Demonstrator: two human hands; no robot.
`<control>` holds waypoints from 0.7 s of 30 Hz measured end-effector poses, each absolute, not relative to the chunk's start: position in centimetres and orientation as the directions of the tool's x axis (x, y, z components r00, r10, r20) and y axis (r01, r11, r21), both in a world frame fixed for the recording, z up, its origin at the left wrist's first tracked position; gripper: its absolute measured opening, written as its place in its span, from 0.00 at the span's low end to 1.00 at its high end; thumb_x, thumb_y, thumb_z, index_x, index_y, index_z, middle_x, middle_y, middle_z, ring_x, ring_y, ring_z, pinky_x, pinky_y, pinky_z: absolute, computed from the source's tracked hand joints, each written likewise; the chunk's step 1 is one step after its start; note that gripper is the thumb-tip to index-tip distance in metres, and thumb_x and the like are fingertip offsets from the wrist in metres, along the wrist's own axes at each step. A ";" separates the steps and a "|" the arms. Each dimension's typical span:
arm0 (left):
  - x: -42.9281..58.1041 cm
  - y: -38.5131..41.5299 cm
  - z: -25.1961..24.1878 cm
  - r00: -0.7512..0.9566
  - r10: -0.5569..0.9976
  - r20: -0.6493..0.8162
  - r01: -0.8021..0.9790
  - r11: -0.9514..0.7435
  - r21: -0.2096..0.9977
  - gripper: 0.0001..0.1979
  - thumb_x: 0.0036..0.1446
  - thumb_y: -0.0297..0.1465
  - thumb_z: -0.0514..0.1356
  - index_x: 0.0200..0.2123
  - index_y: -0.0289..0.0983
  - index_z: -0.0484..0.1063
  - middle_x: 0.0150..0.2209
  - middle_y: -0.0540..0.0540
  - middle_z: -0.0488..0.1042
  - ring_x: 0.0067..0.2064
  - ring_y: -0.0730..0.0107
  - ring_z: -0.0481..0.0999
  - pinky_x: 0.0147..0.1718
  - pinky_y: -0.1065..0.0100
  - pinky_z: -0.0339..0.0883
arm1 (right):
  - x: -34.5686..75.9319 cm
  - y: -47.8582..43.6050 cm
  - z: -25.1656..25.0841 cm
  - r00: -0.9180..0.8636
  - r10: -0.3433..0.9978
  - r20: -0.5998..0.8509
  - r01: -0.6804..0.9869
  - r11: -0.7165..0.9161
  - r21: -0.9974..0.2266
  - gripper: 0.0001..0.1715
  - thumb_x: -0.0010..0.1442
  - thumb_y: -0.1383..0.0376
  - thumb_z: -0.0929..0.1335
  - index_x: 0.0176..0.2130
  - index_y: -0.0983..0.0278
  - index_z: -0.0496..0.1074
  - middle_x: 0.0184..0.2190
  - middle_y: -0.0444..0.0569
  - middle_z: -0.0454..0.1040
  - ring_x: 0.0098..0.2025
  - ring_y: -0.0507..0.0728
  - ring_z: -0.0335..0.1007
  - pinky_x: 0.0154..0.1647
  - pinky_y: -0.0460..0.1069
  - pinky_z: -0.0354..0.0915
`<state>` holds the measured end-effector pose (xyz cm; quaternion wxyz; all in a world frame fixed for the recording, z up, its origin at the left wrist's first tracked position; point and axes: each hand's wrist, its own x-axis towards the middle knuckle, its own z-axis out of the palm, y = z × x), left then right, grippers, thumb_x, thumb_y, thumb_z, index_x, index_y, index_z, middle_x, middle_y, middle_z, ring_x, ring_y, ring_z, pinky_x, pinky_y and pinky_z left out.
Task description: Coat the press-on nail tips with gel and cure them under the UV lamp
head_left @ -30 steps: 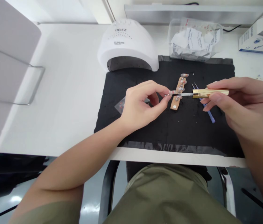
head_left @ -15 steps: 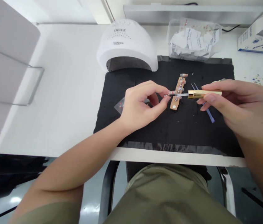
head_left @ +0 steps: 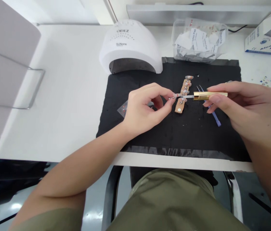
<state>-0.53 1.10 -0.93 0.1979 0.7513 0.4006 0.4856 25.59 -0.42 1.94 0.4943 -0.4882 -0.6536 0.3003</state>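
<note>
My left hand (head_left: 149,107) pinches a small false nail (head_left: 177,95) on a metal stand between thumb and fingertips. From the right, my right hand (head_left: 248,106) grips the gold handle of a nail polish brush (head_left: 209,95). Its pale stem points left, and the tip is at the false nail; whether it touches I cannot tell. Just behind and below the nail lies a wooden strip (head_left: 179,107) bearing several more false nails on small metal stands. Tweezers (head_left: 214,116) with purple-blue handles lie partly under my right hand. A clear sachet (head_left: 122,109) shows beside my left hand.
A white nail lamp (head_left: 131,45) stands at the back of the black mat (head_left: 159,134). Behind the mat sits a clear tub (head_left: 176,54) of alcohol pad packets. An alcohol pads box (head_left: 260,43) and scattered coloured gems (head_left: 270,81) are at the right.
The brush has shifted very slightly against the false nail, whose surface shows more plainly now. My left hand keeps its pinch in nearly the same place.
</note>
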 end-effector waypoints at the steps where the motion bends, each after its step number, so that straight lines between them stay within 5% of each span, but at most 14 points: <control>1: -0.5 1.1 -0.9 0.208 0.794 0.572 0.408 -0.602 0.687 0.06 0.69 0.34 0.69 0.37 0.40 0.85 0.33 0.48 0.85 0.25 0.75 0.75 0.30 0.68 0.76 | 25.6 -0.4 1.9 -0.032 0.935 0.353 0.341 0.342 -0.876 0.10 0.63 0.63 0.81 0.44 0.48 0.89 0.32 0.36 0.86 0.29 0.49 0.82 0.31 0.46 0.83; 9: -0.5 1.1 -1.1 0.197 0.807 0.557 0.427 -0.582 0.692 0.11 0.70 0.40 0.69 0.38 0.41 0.85 0.33 0.48 0.85 0.26 0.74 0.76 0.29 0.67 0.74 | 25.7 -0.3 1.8 -0.014 0.934 0.357 0.359 0.338 -0.870 0.08 0.62 0.62 0.81 0.43 0.49 0.89 0.32 0.37 0.86 0.29 0.50 0.82 0.31 0.48 0.84; 21: -0.4 1.1 -0.8 0.199 0.799 0.568 0.410 -0.594 0.692 0.08 0.69 0.35 0.69 0.36 0.41 0.85 0.32 0.49 0.84 0.25 0.75 0.75 0.30 0.66 0.75 | 25.5 -0.4 2.1 0.015 0.942 0.335 0.369 0.306 -0.878 0.07 0.62 0.62 0.81 0.42 0.51 0.89 0.31 0.37 0.85 0.30 0.50 0.82 0.32 0.48 0.84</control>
